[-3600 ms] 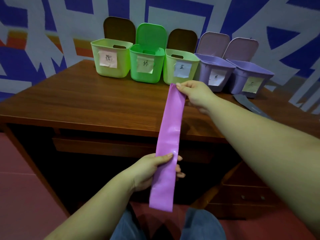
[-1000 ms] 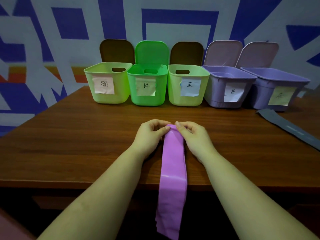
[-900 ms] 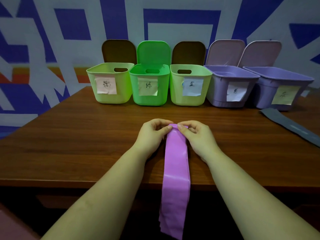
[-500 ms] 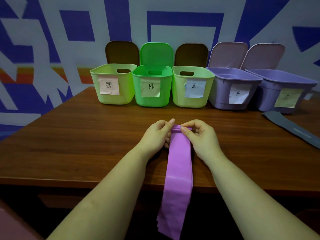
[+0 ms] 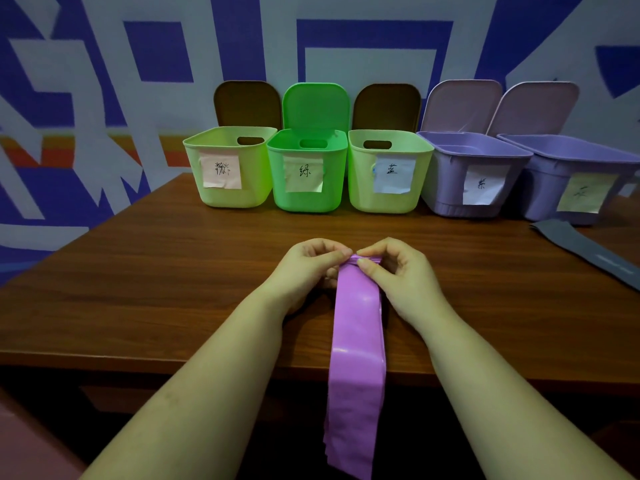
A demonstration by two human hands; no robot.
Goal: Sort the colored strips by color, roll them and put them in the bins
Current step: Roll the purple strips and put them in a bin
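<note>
A purple strip lies along the wooden table and hangs over its near edge. Its far end is curled into a small tight roll. My left hand and my right hand both pinch that rolled end between thumb and fingers. A grey strip lies flat at the table's right side. Along the back stand several open bins with paper labels: a yellow-green bin, a green bin, another yellow-green bin, a purple bin and a second purple bin.
Behind the bins rises a wall painted in blue and pale shapes. Each bin's lid stands tilted up at the back. The table's near edge runs under my forearms, with dark space beneath it.
The strip, first held stretched in the air, now lies on the table. Over the last second both hands have curled its far end into a slightly thicker roll.
</note>
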